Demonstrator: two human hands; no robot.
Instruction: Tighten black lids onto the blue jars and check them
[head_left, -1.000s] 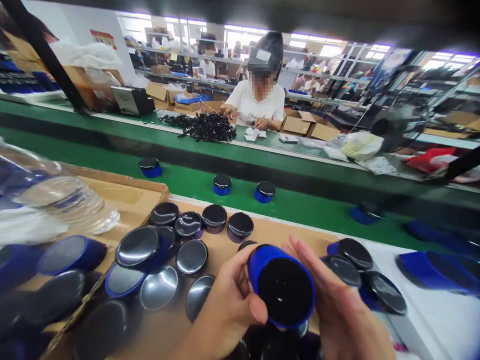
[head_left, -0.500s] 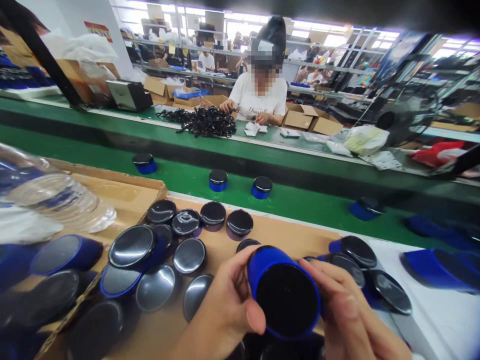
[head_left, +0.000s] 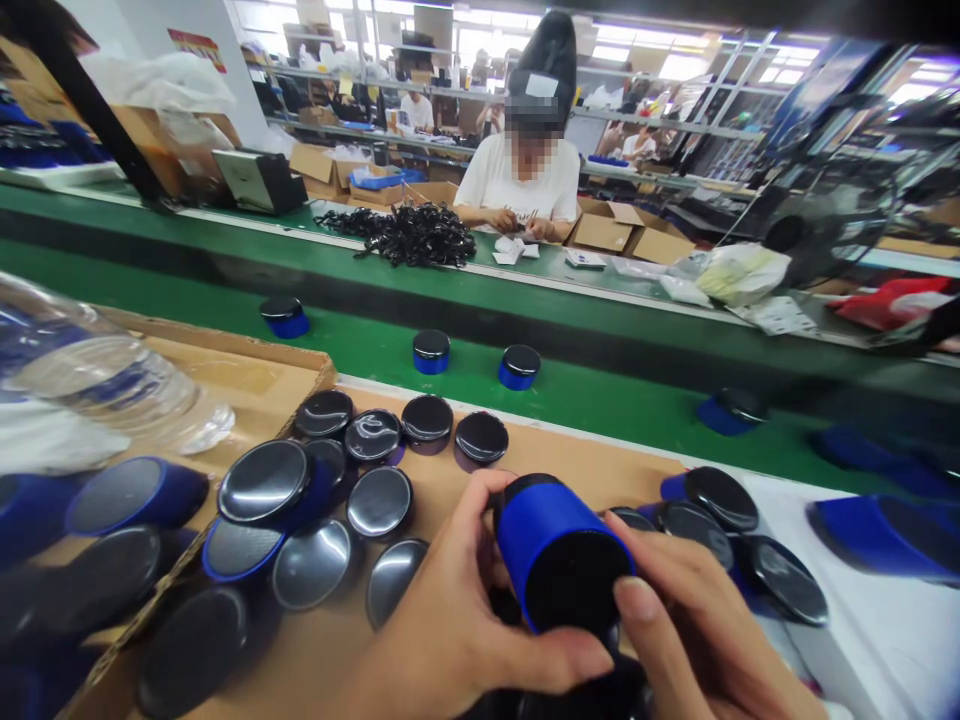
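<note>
Between my hands is a blue cylinder with black ends (head_left: 551,530), tilted so that one dark round face points down toward me. My left hand (head_left: 457,610) is wrapped around its left side, thumb along the lower edge of that face. My right hand (head_left: 697,620) grips the right side, with its thumb at the rim and its fingers along the edge. To the left of my hands, several glossy black-topped cylinders (head_left: 380,503) stand on the brown cardboard surface (head_left: 592,462). More of them, partly hidden, lie below my hands.
At left, a cardboard box (head_left: 247,375) holds a clear plastic bottle (head_left: 127,375) and more cylinders. Blue-and-black cylinders (head_left: 520,367) stand on a green belt (head_left: 352,350). Others lie on white sheeting (head_left: 885,630) at right. Opposite, a person (head_left: 517,180) works beside a black cable pile (head_left: 412,235).
The held cylinder has turned, showing more of its blue side and less of its dark face. My left thumb has moved across the lower edge, and my right thumb now rests at the rim.
</note>
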